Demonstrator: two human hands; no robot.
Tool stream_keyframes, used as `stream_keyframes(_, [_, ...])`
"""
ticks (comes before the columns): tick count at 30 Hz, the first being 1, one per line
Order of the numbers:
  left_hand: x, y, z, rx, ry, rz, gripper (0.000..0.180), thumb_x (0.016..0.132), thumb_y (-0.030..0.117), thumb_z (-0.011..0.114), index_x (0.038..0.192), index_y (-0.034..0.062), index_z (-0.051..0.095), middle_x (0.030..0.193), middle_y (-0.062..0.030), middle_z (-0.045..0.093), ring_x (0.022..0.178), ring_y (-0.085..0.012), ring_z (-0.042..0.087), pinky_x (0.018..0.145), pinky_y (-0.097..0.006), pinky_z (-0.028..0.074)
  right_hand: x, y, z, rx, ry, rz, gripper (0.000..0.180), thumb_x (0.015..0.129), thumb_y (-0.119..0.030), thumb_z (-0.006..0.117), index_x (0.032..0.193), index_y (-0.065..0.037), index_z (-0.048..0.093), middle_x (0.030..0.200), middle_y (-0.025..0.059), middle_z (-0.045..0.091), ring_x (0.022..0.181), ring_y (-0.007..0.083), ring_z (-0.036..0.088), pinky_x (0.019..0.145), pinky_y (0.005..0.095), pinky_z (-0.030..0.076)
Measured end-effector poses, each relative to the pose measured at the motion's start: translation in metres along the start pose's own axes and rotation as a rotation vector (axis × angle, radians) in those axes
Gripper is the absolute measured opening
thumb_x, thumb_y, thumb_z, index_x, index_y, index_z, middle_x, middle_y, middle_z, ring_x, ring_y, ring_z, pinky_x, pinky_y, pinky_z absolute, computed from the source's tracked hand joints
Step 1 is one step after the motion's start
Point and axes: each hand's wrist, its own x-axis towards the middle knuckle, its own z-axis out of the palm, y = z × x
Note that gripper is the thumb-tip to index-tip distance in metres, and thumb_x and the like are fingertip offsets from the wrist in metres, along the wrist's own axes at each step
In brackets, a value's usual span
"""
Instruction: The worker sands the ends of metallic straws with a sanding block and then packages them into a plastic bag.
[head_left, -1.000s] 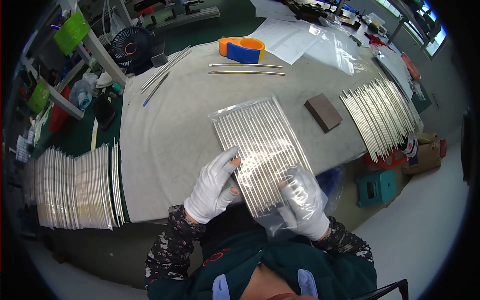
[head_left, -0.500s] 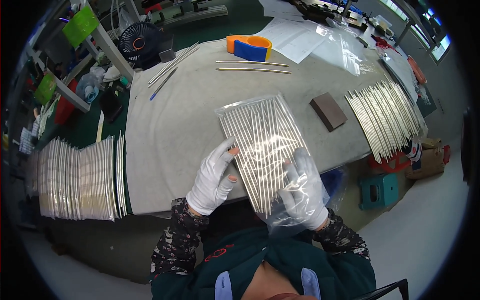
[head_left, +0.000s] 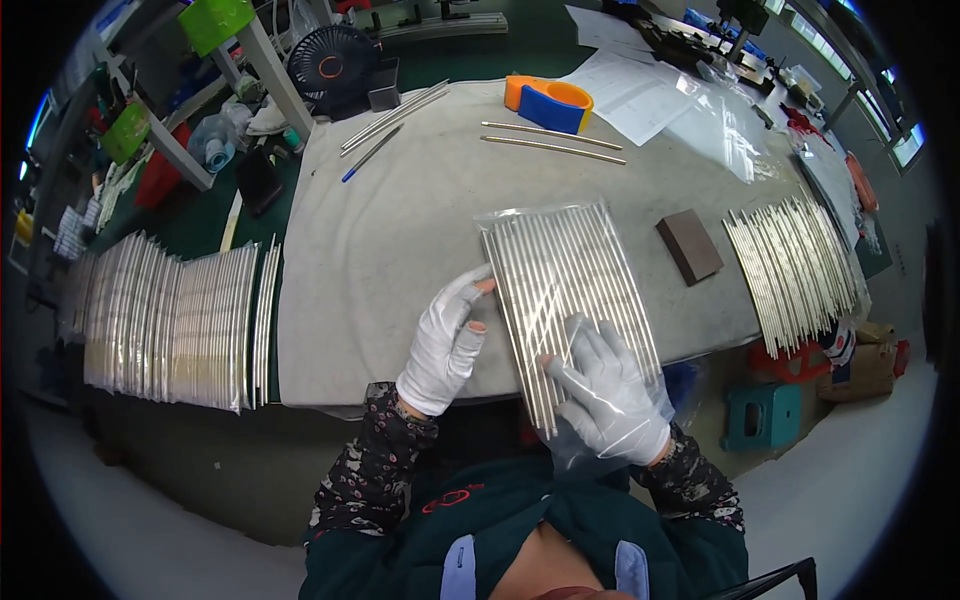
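A clear plastic bag lies near the table's front edge, filled with a row of thin silvery metal rods. The rods lie side by side, slightly slanted, and their near ends reach past the edge. My left hand, in a white glove with bare fingertips, rests along the bag's left side, fingers extended and thumb apart. On the lower right part of the rods my right hand lies with fingers spread, also gloved. Clear film shines over it and bunches below its wrist, so it seems to be inside the bag's near end.
Bagged rods stand packed at the left. Loose rods lie at the right beside a brown block. Farther back are an orange and blue tape dispenser, two rods, a pen, a fan and papers.
The rods in the bag have gone from crossed and uneven to a more even, parallel row. My right hand has shifted a little on them. The whole view has swung slightly.
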Motion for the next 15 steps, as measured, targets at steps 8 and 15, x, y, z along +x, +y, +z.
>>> stream_keyframes(8, [-0.002,-0.007,0.001,-0.032,0.012,0.0,0.051,0.091,0.044,0.043,0.112,-0.0018,0.05,0.117,-0.0189,0.053,0.106,-0.0331,0.053,0.09,-0.037,0.042,-0.007,-0.009,-0.004,0.081,-0.093,0.016,0.064,0.064,-0.034,0.069,0.118,-0.005,0.05,0.111,0.0208,0.05,0.112,0.0389,0.043,0.1,0.0492,0.027])
stream_keyframes(15, [0.001,-0.006,0.003,0.008,-0.041,0.018,0.05,0.091,0.043,0.043,0.111,-0.0013,0.051,0.115,-0.0192,0.054,0.103,-0.0337,0.054,0.089,-0.036,0.042,0.01,-0.008,0.008,-0.071,-0.072,0.067,0.071,0.067,-0.051,0.061,0.121,-0.007,0.048,0.12,0.0211,0.046,0.116,0.0382,0.039,0.101,0.0507,0.024])
